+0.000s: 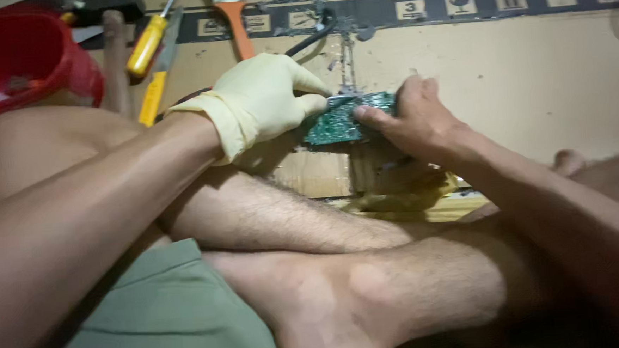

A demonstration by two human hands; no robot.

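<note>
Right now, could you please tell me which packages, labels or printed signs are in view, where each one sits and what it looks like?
Flattened tan cardboard sheet: spread on the floor under the work, plain brown.
Dark grey printed band: runs along the sheet's far edge, a long stripe.
Row of small square handling pictograms: on the band at upper right, pale squares with dark symbols.
No screens are visible.

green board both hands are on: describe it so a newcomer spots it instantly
Start at the flattened cardboard sheet covering the floor, then find where the gloved left hand and the bare right hand meet near its middle. The circuit board is pinched between them: flat, rectangular, dark green. Nothing else nearby is green; the screwdrivers and the brush have yellow and orange handles.
</note>
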